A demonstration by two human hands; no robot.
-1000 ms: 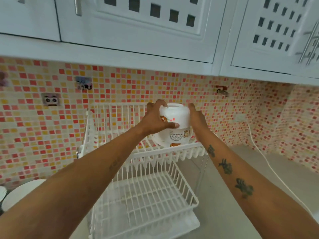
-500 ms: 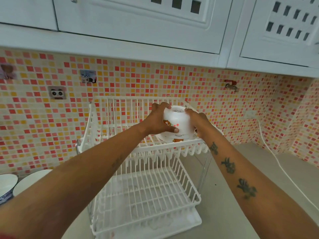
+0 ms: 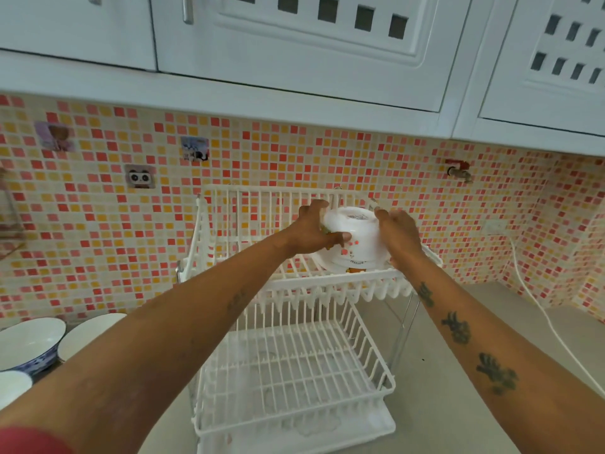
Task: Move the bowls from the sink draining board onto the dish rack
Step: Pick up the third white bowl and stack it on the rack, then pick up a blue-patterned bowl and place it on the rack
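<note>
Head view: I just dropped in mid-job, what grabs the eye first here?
Both hands, left hand and right hand, clasp an upturned white bowl over the right of the top tier of the white dish rack, whose lower tier looks bare. Behind runs a bright pink, red and orange mosaic wall. More bowls wait at the lower left edge.

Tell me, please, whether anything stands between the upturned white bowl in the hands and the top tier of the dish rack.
Nothing visible does. The left hand and right hand hold the upside-down white bowl right at the top tier of the dish rack, whose wires beside it are bare; the spot beneath the bowl is hidden.
</note>
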